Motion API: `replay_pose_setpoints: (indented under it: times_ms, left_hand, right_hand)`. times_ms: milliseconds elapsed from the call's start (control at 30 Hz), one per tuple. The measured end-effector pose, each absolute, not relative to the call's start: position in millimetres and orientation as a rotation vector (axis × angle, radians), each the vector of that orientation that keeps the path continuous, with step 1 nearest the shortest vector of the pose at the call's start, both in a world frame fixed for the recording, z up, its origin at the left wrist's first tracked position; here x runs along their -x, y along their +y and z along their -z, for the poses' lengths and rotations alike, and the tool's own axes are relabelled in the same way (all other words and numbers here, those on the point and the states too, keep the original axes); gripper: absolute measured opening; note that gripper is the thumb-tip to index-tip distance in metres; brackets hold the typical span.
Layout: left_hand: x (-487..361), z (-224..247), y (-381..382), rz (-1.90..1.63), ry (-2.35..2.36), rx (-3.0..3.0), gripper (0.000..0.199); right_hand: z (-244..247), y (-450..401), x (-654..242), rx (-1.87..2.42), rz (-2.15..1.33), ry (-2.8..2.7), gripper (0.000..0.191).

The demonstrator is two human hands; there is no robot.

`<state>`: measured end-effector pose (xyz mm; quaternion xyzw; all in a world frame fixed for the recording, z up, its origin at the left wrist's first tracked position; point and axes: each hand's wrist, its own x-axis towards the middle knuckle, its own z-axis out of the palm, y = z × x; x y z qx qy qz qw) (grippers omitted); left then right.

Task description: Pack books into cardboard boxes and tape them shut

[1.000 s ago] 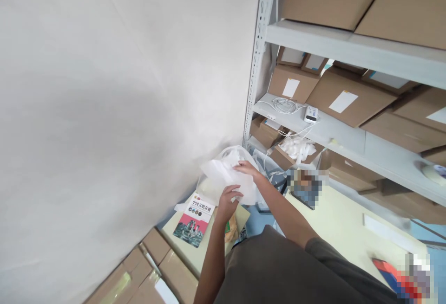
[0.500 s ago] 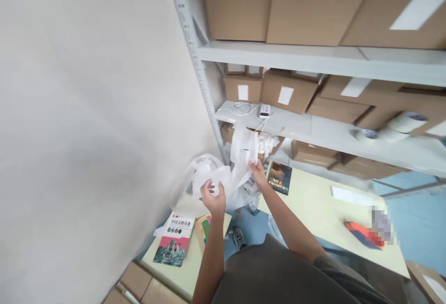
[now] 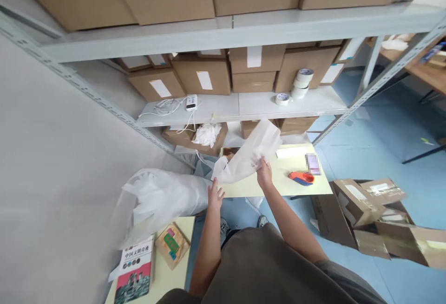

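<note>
A translucent white sheet (image 3: 249, 155) hangs between my two hands, over the cream table (image 3: 244, 190). My right hand (image 3: 264, 170) grips its right part, the fingers partly seen through it. At the sheet's lower left end is my left hand (image 3: 216, 195), its fingers apart, the index finger near or against the edge. Behind the sheet a dark book (image 3: 230, 152) is mostly covered. A large bag of white wrapping material (image 3: 170, 192) lies to the left of my left hand.
An orange and blue tape dispenser (image 3: 301, 178) lies on the table. Shelves (image 3: 223, 104) with boxes and tape rolls (image 3: 282, 99) stand ahead. Lower left, books (image 3: 134, 274) rest on another table (image 3: 174, 276). Opened cartons (image 3: 369, 216) sit on the floor at right.
The view has turned right, away from the wall. The white sheet has moved from beside the bag to over the table, still in my right hand.
</note>
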<state>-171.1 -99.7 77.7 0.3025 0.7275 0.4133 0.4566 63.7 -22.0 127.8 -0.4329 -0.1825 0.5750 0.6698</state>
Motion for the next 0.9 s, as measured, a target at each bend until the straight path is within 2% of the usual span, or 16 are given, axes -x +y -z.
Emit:
replay_pose_setpoints:
  times_ms: [100,233,433,900]
  left_hand:
    - [130.9,-71.2,-73.8,-1.013,1.555,-0.485,0.048]
    - [83.4,-63.7,-45.4,-1.155,1.579,-0.397,0.031]
    - [73.5,-40.9,-37.6,-1.495,1.551,-0.203,0.018]
    - [85.0,-9.5,-45.5,-1.258,1.775,-0.201,0.012]
  right_hand:
    - [-106.6,-30.8,-108.9,0.968,-1.280,-0.288,0.044]
    - [-83.6,-40.9,-165.9,0.960,-1.247,-0.240,0.039]
    - [-49.6,-46.7,-237.3,1.025,-1.236,-0.144,0.033]
    - [0.2,-60.2,-301.9,1.224,-1.259,-0.062,0.026]
